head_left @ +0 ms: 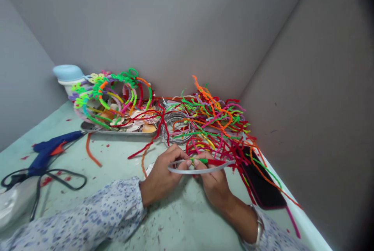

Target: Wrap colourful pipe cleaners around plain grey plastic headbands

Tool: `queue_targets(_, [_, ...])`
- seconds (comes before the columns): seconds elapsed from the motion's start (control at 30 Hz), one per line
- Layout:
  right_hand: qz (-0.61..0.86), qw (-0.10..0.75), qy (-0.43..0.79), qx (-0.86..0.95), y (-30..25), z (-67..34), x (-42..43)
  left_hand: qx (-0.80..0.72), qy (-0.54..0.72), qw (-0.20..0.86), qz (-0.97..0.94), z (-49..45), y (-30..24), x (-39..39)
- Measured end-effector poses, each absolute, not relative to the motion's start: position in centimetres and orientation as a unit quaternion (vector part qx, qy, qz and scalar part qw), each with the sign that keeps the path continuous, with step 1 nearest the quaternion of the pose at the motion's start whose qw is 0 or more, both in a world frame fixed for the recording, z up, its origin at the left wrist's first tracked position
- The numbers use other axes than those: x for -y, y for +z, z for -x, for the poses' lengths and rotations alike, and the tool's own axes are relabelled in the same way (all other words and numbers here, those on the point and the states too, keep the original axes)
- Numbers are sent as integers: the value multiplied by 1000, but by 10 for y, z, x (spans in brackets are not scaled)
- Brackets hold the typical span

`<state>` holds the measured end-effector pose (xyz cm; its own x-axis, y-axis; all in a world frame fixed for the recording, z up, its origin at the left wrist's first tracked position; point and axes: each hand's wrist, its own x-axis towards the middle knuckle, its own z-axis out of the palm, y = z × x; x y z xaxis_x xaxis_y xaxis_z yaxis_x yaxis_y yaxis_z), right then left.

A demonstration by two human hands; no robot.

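Note:
My left hand (165,171) and my right hand (212,181) both pinch a thin grey plastic headband (201,170) held just above the table. A green pipe cleaner (201,160) lies along the band between my fingertips, with a red piece beside it. A loose pile of pipe cleaners (214,124) in many colours lies right behind my hands.
A metal tray (117,130) at the back left holds several wrapped headbands (111,95) and shell-like pieces. A stack of bare grey headbands (178,126) sits beside it. A blue glue gun (48,151) with its cord lies left. A black phone (261,186) lies right, near the wall.

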<state>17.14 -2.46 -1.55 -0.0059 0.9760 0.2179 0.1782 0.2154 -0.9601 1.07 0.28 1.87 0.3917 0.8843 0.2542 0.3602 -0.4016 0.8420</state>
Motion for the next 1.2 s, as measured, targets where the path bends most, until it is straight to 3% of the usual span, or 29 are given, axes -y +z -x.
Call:
queue_targets(0.37, [491,495,372,613,-15,-172,24,-418,360,374,-746,-11,18,-3])
queue_targets(0.67, [529,460,380,603,-19,-173,23,-428,346,475,-687,-13,19,-4])
queue_targets(0.9, [536,451,391,597,-21,-174,23,-433,342,465,-693,-15,20,-4])
queue_targets(1.2, [512,460,392,610,-21,-174,21,-437,321,568,-619,-14,11,-5])
